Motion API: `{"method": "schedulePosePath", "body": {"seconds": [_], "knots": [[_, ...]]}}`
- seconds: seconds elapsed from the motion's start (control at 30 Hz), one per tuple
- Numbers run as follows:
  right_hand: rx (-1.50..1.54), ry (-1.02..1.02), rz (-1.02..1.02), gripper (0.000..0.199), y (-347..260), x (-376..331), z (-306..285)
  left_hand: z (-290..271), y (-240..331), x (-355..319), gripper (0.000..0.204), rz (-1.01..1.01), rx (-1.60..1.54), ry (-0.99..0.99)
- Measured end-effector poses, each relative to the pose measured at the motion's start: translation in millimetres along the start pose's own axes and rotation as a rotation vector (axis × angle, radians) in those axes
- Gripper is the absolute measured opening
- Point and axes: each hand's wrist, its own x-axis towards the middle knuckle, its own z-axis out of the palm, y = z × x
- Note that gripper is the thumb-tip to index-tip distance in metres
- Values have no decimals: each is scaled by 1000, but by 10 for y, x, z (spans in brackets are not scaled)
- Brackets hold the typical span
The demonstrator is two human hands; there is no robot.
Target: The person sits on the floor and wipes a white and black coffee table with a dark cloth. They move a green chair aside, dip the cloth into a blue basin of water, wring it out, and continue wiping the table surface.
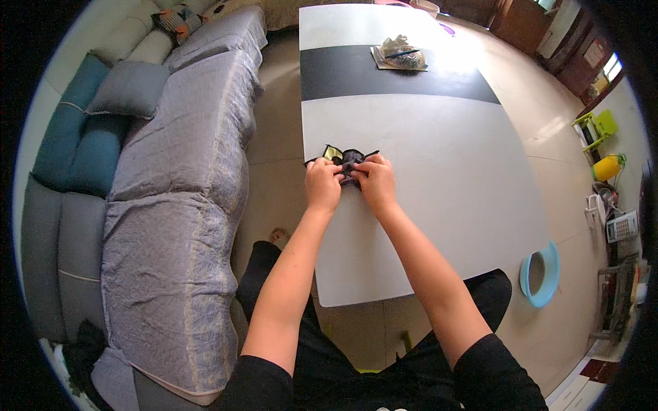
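Two bare forearms rise from the lower edge, coming out of black sleeves over dark trousers, and meet near the left edge of a white bench (425,178). Beside the left knee a bare foot (277,237) shows on the tiled floor, and to the right a light blue ring-shaped seat (541,274) lies on the floor against the bench's near corner.

On the person's left a long sofa under a grey quilted cover (178,205) runs along the bench, with a grey cushion (130,88) and teal cushions (82,137) against its back. Nothing lies between the hands and the near bench edge.

The left hand (322,185) and the right hand (375,181) sit side by side, fingers curled shut in a pinching grip on a small piece of black fabric (348,159). It rests on the bench just beyond the knuckles, its corners sticking out to both sides, with a pale yellowish patch at its left end. The fingertips are hidden in the folds.

Farther off, a broad black band (343,72) crosses the bench top. On it sits a flat square mat carrying a crumpled clear bag (401,53). At the far right, by the wall, stand a yellow-green stool (595,129) and a yellow container (606,167).
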Motion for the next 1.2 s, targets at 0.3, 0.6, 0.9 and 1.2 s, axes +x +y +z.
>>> {"method": "schedulePosePath", "body": {"seconds": [0.3, 0.6, 0.9, 1.2], "knots": [[71, -225, -192, 20, -173, -1470, -727, -793, 551, -1374, 12, 178, 55, -364], [9, -125, -141, 7, 22, -670, -391, -261, 388, -693, 9, 3, -74, -275], [-184, -18, -154, 20, 502, 47, -699, 652, 455, 126, 27, 188, 139, -54], [-281, -10, 96, 20, 505, -1458, -1749, 489, 1370, -1056, 31, 425, -237, -331]]}}
